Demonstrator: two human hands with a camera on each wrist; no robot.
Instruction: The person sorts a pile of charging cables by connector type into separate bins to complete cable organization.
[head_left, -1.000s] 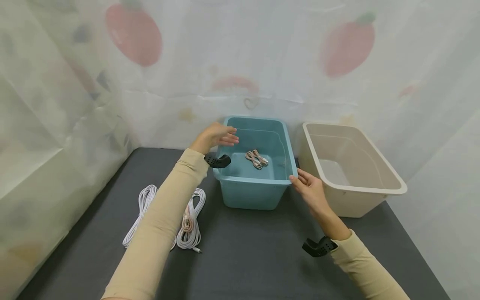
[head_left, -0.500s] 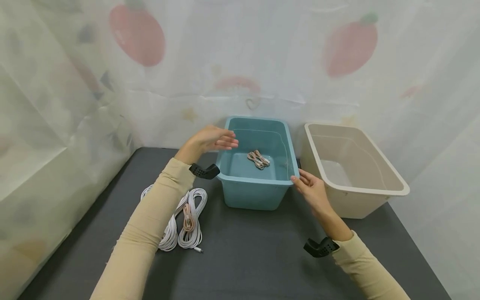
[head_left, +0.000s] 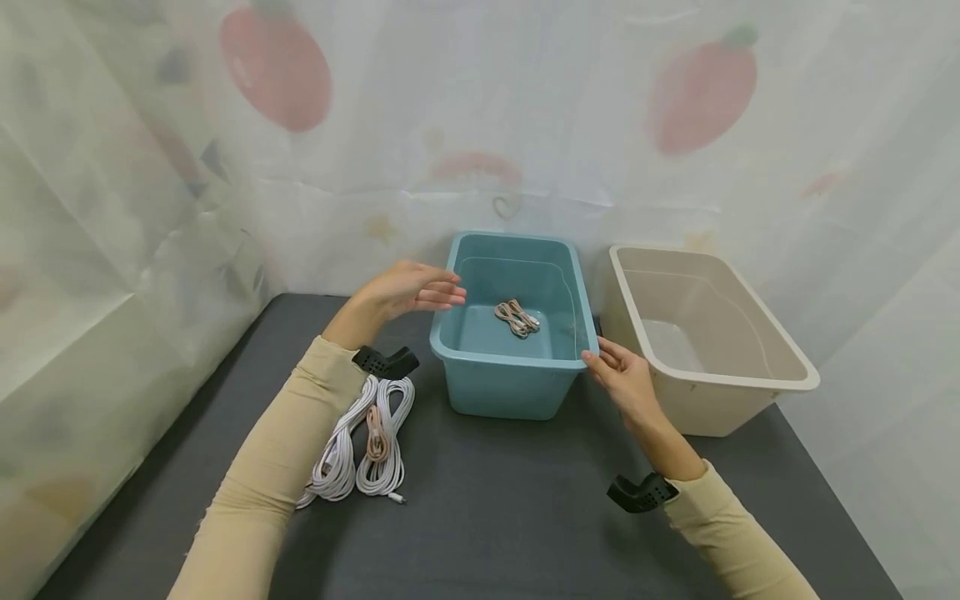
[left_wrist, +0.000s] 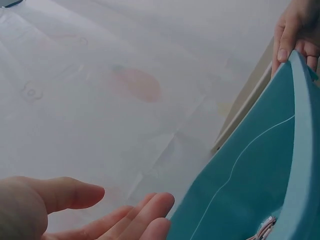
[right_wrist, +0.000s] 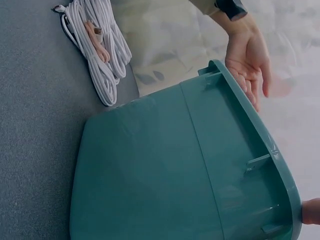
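Two white cable coils [head_left: 367,437] (left of teal bin [head_left: 495,392]); right hand [head_left: 622,379] pinches rim, left hand [head_left: 408,290] loose-fingered.

My head camera looks forward and down over the dark grey table [head_left: 487,517]. My left wrist camera sits close, facing across the teal plastic bin [left_wrist: 260,175]. My right wrist camera views that same bin [right_wrist: 165,170] from outside, near its wall.

Grey table [head_left: 487,517]: bins [head_left: 517,392], cables [head_left: 375,442].
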